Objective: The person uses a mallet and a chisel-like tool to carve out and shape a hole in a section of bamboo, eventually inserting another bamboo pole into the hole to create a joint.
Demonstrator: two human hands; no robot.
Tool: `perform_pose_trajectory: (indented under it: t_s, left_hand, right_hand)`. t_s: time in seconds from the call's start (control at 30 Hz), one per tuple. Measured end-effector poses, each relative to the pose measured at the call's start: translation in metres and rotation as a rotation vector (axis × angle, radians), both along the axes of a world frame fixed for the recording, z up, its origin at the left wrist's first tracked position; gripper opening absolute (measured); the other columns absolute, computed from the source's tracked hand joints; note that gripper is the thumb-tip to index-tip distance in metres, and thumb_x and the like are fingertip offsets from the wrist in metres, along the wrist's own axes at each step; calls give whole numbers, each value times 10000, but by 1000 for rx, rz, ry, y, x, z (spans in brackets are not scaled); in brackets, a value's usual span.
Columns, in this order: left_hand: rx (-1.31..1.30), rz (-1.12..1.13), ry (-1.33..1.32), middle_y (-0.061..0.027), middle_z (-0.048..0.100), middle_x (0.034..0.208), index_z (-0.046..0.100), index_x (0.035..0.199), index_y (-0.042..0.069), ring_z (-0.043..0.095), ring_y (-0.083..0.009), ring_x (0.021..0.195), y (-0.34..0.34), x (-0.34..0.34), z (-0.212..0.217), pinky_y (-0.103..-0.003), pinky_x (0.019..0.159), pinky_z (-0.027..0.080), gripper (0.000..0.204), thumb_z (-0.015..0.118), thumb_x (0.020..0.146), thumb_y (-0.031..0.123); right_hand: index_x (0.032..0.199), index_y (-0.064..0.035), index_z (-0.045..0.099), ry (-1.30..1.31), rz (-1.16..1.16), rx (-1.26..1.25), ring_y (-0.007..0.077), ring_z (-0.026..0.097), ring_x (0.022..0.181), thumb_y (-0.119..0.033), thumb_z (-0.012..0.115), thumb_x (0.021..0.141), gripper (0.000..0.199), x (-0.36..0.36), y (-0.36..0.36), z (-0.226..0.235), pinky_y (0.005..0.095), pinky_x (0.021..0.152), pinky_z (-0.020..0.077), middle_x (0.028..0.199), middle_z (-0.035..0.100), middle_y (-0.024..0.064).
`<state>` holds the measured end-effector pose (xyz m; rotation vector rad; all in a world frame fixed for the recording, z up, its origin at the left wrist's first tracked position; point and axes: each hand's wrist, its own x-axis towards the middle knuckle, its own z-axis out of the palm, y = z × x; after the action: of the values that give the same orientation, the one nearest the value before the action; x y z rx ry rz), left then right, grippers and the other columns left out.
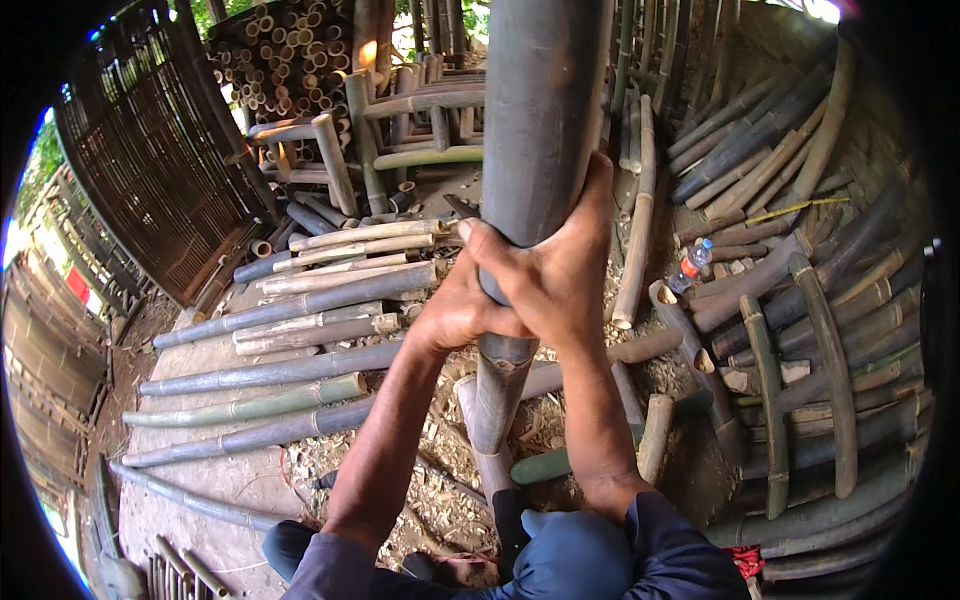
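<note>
Nearest, knees: clad in dark blue cloth point(560, 560), at the lower edge, folded under the forearms.
Forearms: bare below dark blue sleeves, rising from the lower edge toward the middle.
Left hand point(455, 310): closed around the thick pole from its left side, fingers curled against the stem, thumb pointing up beside it.
Right hand point(560, 270): wrapped tight round the same pole from the right, fingers point(500, 255) crossing its front, overlapping the left hand.
Thick pole point(535, 120): dark grey bamboo, held upright and slightly tilted, running from the top edge down between both hands; cut lower end hanging above the ground just in front of the knees.
Ground point(440, 500): bare earth strewn with pale shavings and chips under the pole's end.
Short offcuts point(655, 430): a few stubby bamboo pieces lying near the pole's end, to the right.
Left pile point(300, 340): long grey and greenish bamboo poles lying side by side, roughly level.
Right pile point(800, 350): darker, curved bamboo lengths heaped and overlapping.
Bottle point(692, 265): small clear plastic one with a red label, lying among the right pile.
Farther back, frame point(420, 110): bamboo furniture skeleton standing behind the piles.
Farthest, stack point(285, 60): cut bamboo ends facing outward, beside a woven slatted screen point(150, 160).
</note>
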<state>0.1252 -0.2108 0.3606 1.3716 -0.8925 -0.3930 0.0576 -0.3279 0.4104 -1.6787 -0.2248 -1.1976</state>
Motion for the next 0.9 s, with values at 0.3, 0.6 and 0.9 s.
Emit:
perform_pose_trajectory:
  t_s: [0.3,0.6,0.9]
  left_hand:
    - [22,514,-231,-248,639,1242,381,1477,-49,663,-294,1098,5,-31,19,-430,913,567,1034,946,669,263]
    - [598,544,60,-307,655,1264,458,1411,-54,661,-395,1201,174,-167,-211,-485,1034,528,1068,992,599,390]
    - [768,663,481,-260,747,1011,618,1227,-99,750,-334,929,166,-257,-180,-446,862,579,848,936,598,371]
  right_hand:
    - [1162,95,630,129,696,138,276,721,793,-389,762,717,671,44,-29,17,398,721,621,925,688,192]
    - [1097,96,627,260,657,267,254,736,703,-487,750,787,672,90,-9,-10,381,607,646,870,700,181]
    - [1269,9,564,631,695,609,230,679,801,-373,798,774,668,161,29,-158,400,659,598,971,644,147]
